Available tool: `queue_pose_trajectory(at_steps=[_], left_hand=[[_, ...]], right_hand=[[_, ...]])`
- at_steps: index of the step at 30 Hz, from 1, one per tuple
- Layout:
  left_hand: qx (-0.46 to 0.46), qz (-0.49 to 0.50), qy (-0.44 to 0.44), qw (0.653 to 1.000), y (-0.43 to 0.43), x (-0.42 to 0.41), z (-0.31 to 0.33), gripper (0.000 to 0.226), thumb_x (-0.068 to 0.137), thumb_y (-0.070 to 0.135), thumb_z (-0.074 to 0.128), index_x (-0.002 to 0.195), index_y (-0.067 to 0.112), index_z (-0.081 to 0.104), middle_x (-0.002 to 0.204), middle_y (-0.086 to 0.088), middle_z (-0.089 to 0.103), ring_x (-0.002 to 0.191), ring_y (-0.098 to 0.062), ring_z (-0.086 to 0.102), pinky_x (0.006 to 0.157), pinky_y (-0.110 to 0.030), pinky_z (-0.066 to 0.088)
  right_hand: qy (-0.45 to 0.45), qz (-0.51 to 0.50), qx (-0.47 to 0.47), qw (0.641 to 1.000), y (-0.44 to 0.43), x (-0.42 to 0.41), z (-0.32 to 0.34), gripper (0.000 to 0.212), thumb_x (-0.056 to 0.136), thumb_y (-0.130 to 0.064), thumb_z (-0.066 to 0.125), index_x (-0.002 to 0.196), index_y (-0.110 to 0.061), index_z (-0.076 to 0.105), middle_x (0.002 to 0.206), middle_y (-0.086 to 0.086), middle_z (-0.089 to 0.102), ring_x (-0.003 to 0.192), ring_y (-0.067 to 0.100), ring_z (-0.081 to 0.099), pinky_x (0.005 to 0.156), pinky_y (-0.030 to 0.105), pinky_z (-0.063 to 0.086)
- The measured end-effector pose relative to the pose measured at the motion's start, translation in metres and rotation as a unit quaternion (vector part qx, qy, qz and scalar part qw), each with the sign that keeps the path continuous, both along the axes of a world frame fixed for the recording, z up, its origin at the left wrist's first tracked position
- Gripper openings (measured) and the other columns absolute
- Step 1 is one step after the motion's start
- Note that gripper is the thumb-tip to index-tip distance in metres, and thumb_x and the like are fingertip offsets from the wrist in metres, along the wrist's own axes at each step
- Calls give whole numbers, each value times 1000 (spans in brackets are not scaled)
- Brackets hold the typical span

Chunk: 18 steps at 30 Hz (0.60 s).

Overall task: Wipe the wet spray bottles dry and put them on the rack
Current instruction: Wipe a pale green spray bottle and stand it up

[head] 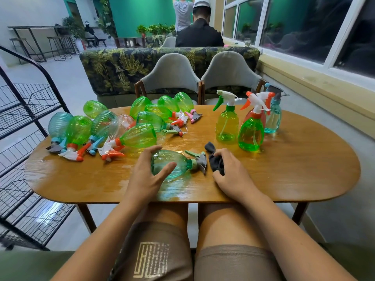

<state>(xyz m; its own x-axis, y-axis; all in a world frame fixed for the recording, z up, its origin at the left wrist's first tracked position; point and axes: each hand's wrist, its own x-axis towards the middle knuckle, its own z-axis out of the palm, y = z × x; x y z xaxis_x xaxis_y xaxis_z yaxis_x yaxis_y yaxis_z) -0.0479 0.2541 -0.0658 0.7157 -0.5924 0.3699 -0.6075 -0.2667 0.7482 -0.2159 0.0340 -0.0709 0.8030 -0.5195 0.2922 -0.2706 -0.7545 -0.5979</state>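
A teal-green spray bottle (174,162) with a grey nozzle lies on its side near the front of the wooden table (294,169). My left hand (148,175) wraps around its base, fingers and thumb on either side. My right hand (231,171) rests just right of the nozzle and holds a dark cloth (215,159). Several wet bottles, green, teal and clear, lie in a heap (121,128) at the back left. Several bottles stand upright (251,126) at the back right. The black wire rack (26,142) stands left of the table.
Water pools glisten on the tabletop around the lying bottles. Two grey chairs (170,78) and a leaf-print sofa back stand behind the table. A window wall runs along the right. Two people are in the background, turned away. My bare knees sit under the front edge.
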Motion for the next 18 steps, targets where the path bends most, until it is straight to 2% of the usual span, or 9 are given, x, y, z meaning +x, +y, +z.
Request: queue_pose_trajectory(at_steps=[1,4,7,9,11,14,18], left_hand=[[0,-4,2,1000,0,0,0,72,89,65,70,149,33,46,142,14,52,128,-13,55,104,-38,51],[-2,-11,6,1000,0,-1,-4,66,89,67,68,145,40,46,139,13,54,122,-13,59,100,-42,56],[-3,-15,5,1000,-2,-2,-6,63,89,67,68,143,43,47,137,15,55,114,-1,58,96,-40,58],[-7,-19,7,1000,-2,-1,-7,62,90,70,69,142,46,47,137,16,56,116,-2,59,97,-42,58],[-10,-28,10,1000,-1,0,-8,63,88,73,68,141,48,47,138,15,58,117,-8,63,97,-45,59],[-12,-42,11,999,-1,-1,-10,60,87,70,69,139,53,46,135,15,59,115,-9,65,95,-48,60],[-16,-49,10,999,-3,-2,-11,58,88,69,71,138,55,45,133,15,59,114,-11,65,95,-49,60]], right_hand=[[-9,-5,0,1000,-2,1,-1,56,87,-10,67,137,-28,47,135,0,57,121,25,57,91,32,46],[-35,-27,3,999,-7,1,0,75,92,-2,67,158,-23,39,147,4,57,131,23,54,100,22,39],[-101,-39,-14,994,-9,4,6,65,93,-2,68,154,-15,49,141,5,60,131,20,54,103,11,32],[-124,-12,-32,992,-6,9,16,57,95,-3,68,149,-14,55,135,3,61,126,15,55,101,8,34],[-108,33,-57,992,-1,19,23,50,97,-7,67,145,-17,59,132,1,62,123,15,54,101,15,36],[-66,90,-88,990,6,36,23,41,97,-9,67,136,-20,65,127,-2,64,119,18,50,102,30,41],[-35,100,-62,992,7,40,14,31,95,-7,63,123,-19,65,135,-2,63,128,19,53,109,40,45]])
